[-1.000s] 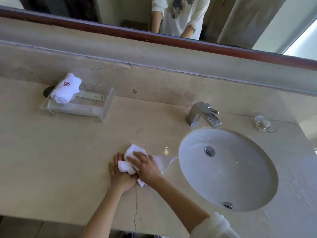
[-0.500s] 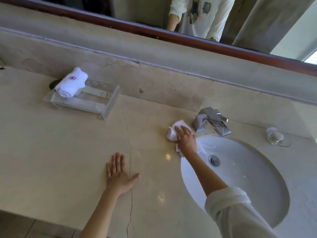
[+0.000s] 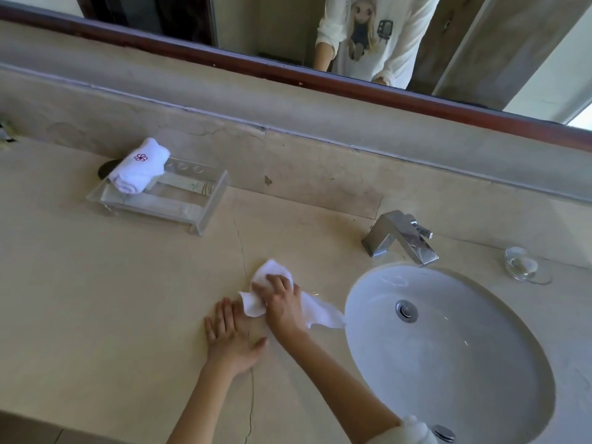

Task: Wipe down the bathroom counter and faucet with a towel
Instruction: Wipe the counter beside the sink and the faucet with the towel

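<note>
The right hand [image 3: 283, 307] presses the towel [image 3: 272, 274] to the counter [image 3: 112, 299], gripping it; the left hand [image 3: 232, 342] lies flat, fingers spread, holding nothing.

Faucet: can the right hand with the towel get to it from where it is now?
Probably yes. The right hand presses the towel on bare counter; nothing stands between it and the faucet.

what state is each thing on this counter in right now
white towel: crumpled, pressed flat on the counter under the right hand
left hand: open, palm flat on counter
rolled towel: rolled, resting on the acrylic tray
faucet: off, no water
sink: empty, drain unplugged
glass dish: upright
</note>
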{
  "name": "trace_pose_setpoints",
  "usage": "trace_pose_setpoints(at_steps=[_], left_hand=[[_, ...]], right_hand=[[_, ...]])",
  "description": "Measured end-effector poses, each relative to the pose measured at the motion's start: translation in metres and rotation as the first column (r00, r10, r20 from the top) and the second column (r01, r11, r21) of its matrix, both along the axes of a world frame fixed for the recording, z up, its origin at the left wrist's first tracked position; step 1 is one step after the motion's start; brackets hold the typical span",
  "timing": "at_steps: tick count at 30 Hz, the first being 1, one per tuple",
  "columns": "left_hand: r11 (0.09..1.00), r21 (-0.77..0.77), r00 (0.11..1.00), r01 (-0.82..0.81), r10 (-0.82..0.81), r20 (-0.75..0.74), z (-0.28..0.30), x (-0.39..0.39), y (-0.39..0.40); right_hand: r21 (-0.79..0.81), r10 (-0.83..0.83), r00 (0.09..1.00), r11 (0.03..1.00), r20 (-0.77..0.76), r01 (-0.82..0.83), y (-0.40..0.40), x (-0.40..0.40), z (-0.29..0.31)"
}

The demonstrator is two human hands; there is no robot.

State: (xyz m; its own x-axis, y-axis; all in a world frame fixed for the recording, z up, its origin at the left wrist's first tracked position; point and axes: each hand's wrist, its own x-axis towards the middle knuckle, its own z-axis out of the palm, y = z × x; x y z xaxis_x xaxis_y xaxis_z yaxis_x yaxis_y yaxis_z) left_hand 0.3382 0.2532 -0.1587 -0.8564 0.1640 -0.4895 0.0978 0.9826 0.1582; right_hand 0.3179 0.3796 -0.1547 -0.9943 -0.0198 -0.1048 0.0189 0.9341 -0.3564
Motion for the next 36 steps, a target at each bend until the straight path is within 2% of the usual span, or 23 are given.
trace_pose_setpoints(at_steps=[2,4,7,12,17,20,22,25,27,31,33,36], left_hand=[[0.998,-0.07,0.999,0.006,-0.009,-0.038,0.007,-0.005,0.006],[0.994,-0.112,0.983,-0.013,-0.008,-0.184,0.016,-0.016,0.013],[0.995,-0.06,0.953,-0.083,0.062,-0.295,0.027,-0.041,0.021],[0.997,0.049,0.92,-0.056,0.071,-0.385,0.034,-0.083,0.022],[0.962,0.266,0.868,-0.065,0.186,-0.46,0.034,-0.1,0.02],[0.947,0.307,0.88,-0.093,0.222,-0.42,0.032,-0.096,0.026],[0.945,0.315,0.885,-0.092,0.222,-0.408,0.03,-0.094,0.029],[0.94,0.327,0.883,-0.098,0.234,-0.406,0.027,-0.094,0.026],[0.928,0.351,0.877,-0.126,0.27,-0.398,0.025,-0.097,0.022],[0.918,0.37,0.897,-0.142,0.278,-0.345,0.027,-0.105,0.02],[0.923,0.361,0.909,-0.136,0.261,-0.326,0.03,-0.108,0.02],[0.924,0.361,0.919,-0.125,0.244,-0.308,0.034,-0.109,0.016]], right_hand=[[0.036,0.059,0.998,0.998,-0.003,-0.059,0.007,-0.033,-0.001],[0.084,0.068,0.998,0.994,-0.015,-0.066,0.019,-0.064,0.0],[0.156,0.039,0.999,0.987,-0.029,-0.034,0.044,-0.101,0.002],[0.302,-0.107,0.994,0.947,-0.04,0.114,0.11,-0.138,0.001],[0.603,-0.272,0.96,0.756,-0.065,0.255,0.176,-0.128,-0.004],[0.74,-0.331,0.943,0.623,-0.045,0.254,0.177,-0.125,-0.006],[0.776,-0.405,0.914,0.578,0.002,0.254,0.172,-0.129,0.0],[0.747,-0.539,0.842,0.567,0.018,0.347,0.167,-0.137,0.005],[0.654,-0.593,0.805,0.607,-0.005,0.451,0.168,-0.143,0.001],[0.485,-0.657,0.748,0.627,-0.092,0.61,0.169,-0.155,-0.005],[0.338,-0.631,0.772,0.711,-0.082,0.617,0.151,-0.165,-0.005],[0.171,-0.425,0.9,0.884,-0.098,0.436,0.098,-0.181,-0.003]])
